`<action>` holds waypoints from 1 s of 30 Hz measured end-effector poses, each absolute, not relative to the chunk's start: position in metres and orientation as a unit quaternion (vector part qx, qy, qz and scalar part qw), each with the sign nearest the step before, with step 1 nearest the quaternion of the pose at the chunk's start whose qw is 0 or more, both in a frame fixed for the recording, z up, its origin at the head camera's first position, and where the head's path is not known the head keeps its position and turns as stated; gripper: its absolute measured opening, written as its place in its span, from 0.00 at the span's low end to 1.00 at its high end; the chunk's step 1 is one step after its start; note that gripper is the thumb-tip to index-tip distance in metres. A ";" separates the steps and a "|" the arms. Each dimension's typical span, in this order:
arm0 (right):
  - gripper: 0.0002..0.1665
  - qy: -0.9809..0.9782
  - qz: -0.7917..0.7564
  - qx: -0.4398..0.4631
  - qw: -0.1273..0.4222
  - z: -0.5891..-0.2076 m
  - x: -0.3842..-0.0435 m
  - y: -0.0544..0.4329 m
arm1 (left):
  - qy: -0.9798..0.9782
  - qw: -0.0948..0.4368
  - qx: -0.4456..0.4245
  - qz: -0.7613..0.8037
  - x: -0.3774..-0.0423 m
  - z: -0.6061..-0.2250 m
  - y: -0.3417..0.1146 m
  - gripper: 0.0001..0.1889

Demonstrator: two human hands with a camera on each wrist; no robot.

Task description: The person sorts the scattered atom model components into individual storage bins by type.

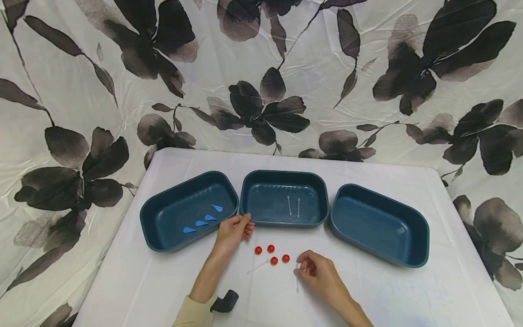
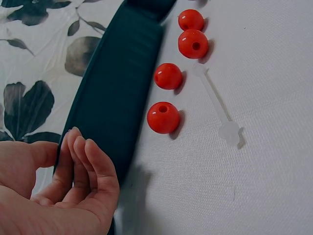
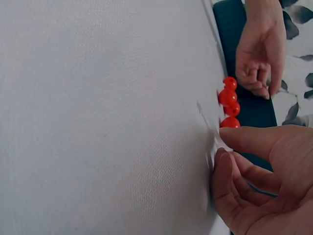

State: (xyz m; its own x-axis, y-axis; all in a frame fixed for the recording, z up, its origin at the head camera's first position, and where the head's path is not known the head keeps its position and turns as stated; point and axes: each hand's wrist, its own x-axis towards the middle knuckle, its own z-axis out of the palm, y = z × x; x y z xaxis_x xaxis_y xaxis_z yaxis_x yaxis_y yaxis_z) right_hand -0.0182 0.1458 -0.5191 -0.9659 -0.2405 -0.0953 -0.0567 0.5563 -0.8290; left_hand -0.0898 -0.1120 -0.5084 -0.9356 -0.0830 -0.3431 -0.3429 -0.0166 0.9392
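My left hand [image 1: 232, 230] grips the front left rim of the middle teal bin [image 1: 284, 224], thumb over the edge and fingers curled outside. Close to the tabletop, my right hand [image 1: 320, 272] pinches a thin clear plastic stick [image 1: 297, 284] with knobbed ends between thumb and fingertips. Several red beads [image 1: 274, 260] with holes lie between the hands. Beside them on the cloth rests another clear stick [image 2: 215, 100], angled. Two more sticks [image 1: 298, 208] lie in the middle bin.
The left teal bin [image 1: 163, 247] holds several blue drop-shaped pieces [image 1: 201, 223]. A third teal bin [image 1: 380, 254] stands at the right. All sit on a white-covered table [image 1: 261, 309], with floral cloth [image 1: 261, 54] behind. A dark object [image 1: 225, 301] is at the left sleeve.
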 end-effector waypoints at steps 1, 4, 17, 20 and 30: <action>0.11 0.877 -0.461 -0.089 0.101 -0.519 -0.018 0.146 | 0.695 0.093 -0.153 0.697 -0.090 -0.508 -0.112 0.19; 0.10 0.880 -0.453 -0.100 0.105 -0.518 -0.018 0.145 | 0.692 0.092 -0.153 0.700 -0.090 -0.508 -0.112 0.19; 0.12 0.905 -0.396 -0.124 0.091 -0.506 -0.023 0.142 | 0.690 0.091 -0.154 0.702 -0.090 -0.509 -0.111 0.19; 0.13 0.906 -0.392 -0.128 0.090 -0.505 -0.024 0.143 | 0.690 0.091 -0.155 0.702 -0.090 -0.509 -0.111 0.19; 0.14 0.891 -0.416 -0.132 0.123 -0.498 -0.034 0.148 | 0.692 0.094 -0.156 0.698 -0.089 -0.508 -0.111 0.19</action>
State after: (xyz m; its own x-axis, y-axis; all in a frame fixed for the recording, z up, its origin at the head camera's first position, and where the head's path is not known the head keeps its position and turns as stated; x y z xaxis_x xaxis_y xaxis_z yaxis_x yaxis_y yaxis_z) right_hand -0.0342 0.1480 -0.4983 -0.9348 -0.3379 -0.1092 -0.1336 0.6197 -0.7734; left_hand -0.0893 -0.1115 -0.5075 -0.9339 -0.0851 -0.3472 -0.3464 -0.0237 0.9378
